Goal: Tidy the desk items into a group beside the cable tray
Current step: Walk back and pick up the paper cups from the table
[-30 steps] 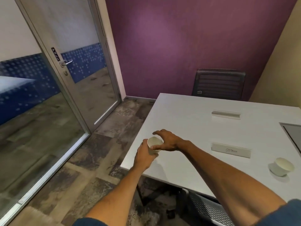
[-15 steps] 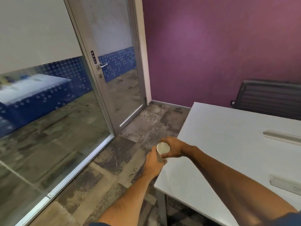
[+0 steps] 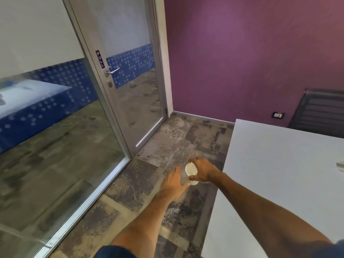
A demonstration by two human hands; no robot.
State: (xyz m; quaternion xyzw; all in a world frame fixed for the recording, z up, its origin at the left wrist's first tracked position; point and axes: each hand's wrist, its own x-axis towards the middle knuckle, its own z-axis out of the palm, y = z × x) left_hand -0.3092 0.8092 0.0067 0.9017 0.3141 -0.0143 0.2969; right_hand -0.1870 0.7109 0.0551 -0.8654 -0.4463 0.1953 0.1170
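A white paper cup (image 3: 191, 169) is held in the air over the carpet, just left of the white table (image 3: 279, 174). My right hand (image 3: 203, 171) reaches across and grips the cup from above and from the right, fingers curled round its rim. My left hand (image 3: 174, 184) wraps the cup's lower side from the left. The cup's open mouth faces up toward me. The lower part of the cup is partly hidden by both hands.
A glass door (image 3: 130, 86) with a metal handle (image 3: 111, 70) and a glass wall stand to the left. At the back right, a dark chair (image 3: 322, 110) stands behind the table. A grey strip (image 3: 341, 165) peeks in at the right edge. Patterned carpet (image 3: 167, 138) lies between door and table.
The view has swung left, away from the table. Both hands have carried the cup from over the table's corner to over the carpet. Other desk items have left the view.
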